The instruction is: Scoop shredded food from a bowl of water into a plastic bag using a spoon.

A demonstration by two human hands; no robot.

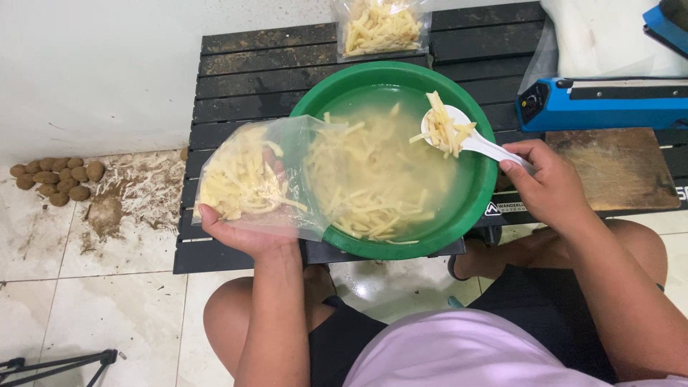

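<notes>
My left hand (pixel 244 233) holds a clear plastic bag (pixel 258 175) partly filled with cut potato strips, its open mouth over the rim of a green basin (pixel 473 208). The basin holds cloudy water and many potato strips (pixel 365 186). Above the basin's far right side, my right hand (pixel 548 183) grips a white slotted spoon (pixel 451 132) loaded with strips.
The basin sits on a low black slatted table (pixel 251 79). A filled bag of strips (pixel 380 29) lies at the table's back. A blue heat sealer (pixel 602 100) and a wooden board (pixel 616 168) are at right. Whole potatoes (pixel 57 179) lie on the dirty tiled floor at left.
</notes>
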